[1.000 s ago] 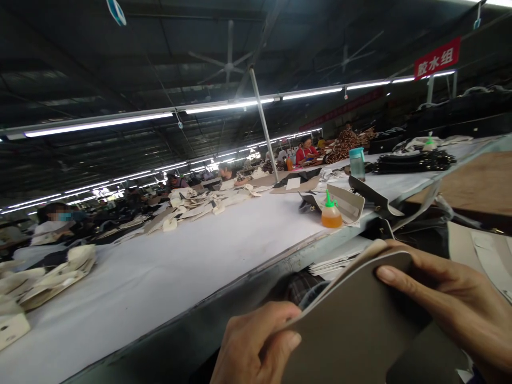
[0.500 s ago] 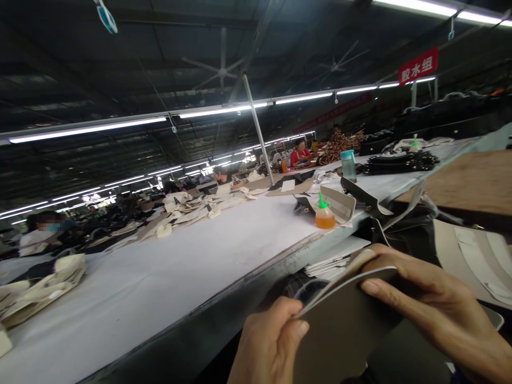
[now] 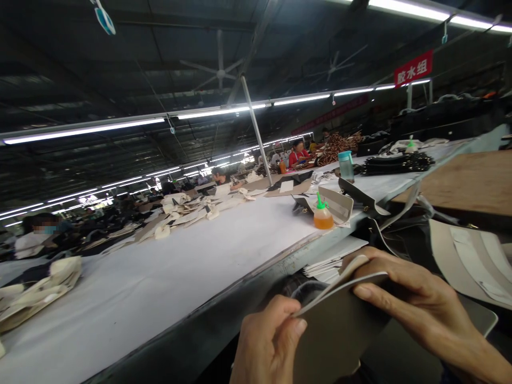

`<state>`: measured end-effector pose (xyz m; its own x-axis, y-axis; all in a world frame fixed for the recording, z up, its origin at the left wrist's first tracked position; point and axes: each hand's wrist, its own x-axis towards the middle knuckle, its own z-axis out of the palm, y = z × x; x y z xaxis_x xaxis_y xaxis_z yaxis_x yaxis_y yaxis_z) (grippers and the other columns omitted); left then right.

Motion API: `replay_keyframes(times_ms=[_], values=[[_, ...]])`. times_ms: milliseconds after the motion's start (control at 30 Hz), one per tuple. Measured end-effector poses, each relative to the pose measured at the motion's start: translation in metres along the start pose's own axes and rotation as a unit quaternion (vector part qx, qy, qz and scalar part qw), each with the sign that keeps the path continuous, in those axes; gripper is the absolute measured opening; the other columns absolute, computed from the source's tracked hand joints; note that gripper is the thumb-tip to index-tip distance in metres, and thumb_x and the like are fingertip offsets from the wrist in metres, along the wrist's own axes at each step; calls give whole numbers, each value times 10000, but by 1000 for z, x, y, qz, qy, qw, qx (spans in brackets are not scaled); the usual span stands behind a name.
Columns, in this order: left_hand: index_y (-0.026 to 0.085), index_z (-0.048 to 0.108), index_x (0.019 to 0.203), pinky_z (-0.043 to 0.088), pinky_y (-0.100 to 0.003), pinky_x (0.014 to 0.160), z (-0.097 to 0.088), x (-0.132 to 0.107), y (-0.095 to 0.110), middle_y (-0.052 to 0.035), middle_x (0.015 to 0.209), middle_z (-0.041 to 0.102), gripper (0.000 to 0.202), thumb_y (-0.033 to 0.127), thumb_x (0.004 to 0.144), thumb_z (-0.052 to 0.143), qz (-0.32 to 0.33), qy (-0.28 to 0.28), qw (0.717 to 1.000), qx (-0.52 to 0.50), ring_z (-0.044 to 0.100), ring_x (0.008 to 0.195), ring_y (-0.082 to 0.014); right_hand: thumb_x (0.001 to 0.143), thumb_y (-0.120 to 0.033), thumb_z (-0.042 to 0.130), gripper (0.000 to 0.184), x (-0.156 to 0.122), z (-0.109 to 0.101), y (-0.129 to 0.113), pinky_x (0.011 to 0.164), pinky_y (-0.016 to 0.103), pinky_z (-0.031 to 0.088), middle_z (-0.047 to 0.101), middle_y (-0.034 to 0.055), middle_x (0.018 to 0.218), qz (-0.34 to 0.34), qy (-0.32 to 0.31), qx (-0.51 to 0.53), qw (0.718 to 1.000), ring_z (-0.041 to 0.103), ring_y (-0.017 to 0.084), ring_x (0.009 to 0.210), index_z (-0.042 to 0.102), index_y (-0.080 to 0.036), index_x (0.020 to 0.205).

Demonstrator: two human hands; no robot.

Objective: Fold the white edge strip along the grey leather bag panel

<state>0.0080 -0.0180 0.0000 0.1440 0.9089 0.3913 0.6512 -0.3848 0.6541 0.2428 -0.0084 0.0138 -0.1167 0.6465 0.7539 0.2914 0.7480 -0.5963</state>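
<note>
Head view shows a taupe panel (image 3: 332, 330), layers parted along its top edge, beside the white surface (image 3: 192, 266); left hand (image 3: 267, 338) pinches one end, right hand (image 3: 416, 301) grips the other, thumb foremost.

A smooth taupe panel (image 3: 332, 330), apparently stiff and leather-like, is held tilted, its upper edge slanting up from the left hand (image 3: 274, 336) to the right hand (image 3: 404, 293). Both pinch it along that edge. Behind it a paler cream layer (image 3: 356, 264) bows away, leaving a narrow gap near the right fingers; whether the two are joined lower down is hidden.
</note>
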Motion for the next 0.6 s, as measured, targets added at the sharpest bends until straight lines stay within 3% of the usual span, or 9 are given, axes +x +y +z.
replay_keyframes(times_ms=[133, 267, 433, 600], values=[[232, 745, 918, 481, -208, 580, 4, 8, 3, -33, 720, 710, 245, 341, 938, 526, 46, -45, 998, -25, 676, 722, -193, 935, -285, 639, 140, 0, 1, 0, 639, 239, 522, 693, 6, 808, -38, -7, -41, 998, 663, 165, 738, 710, -245, 821], [220, 718, 885, 360, -213, 514, 4, 11, 11, 4, 617, 614, 293, 359, 964, 472, 46, -60, 997, -23, 560, 584, -146, 960, -272, 614, 137, -1, 0, 0, 665, 245, 520, 696, -4, 839, -54, -14, -58, 997, 664, 161, 769, 697, -256, 852], [204, 637, 810, 258, -242, 485, 5, 13, 17, 25, 592, 507, 328, 386, 977, 421, 59, -97, 992, -56, 460, 539, -126, 957, -253, 628, 74, -4, -1, 2, 726, 246, 520, 703, -3, 901, -65, -24, -45, 997, 673, 165, 839, 689, -269, 918], [205, 593, 774, 247, -249, 504, 4, 17, 26, 55, 580, 365, 323, 378, 972, 405, 53, -131, 987, -77, 384, 525, -118, 948, -219, 638, 69, -4, -2, 1, 735, 232, 523, 710, 3, 919, -79, -39, -39, 995, 681, 157, 841, 692, -256, 926]])
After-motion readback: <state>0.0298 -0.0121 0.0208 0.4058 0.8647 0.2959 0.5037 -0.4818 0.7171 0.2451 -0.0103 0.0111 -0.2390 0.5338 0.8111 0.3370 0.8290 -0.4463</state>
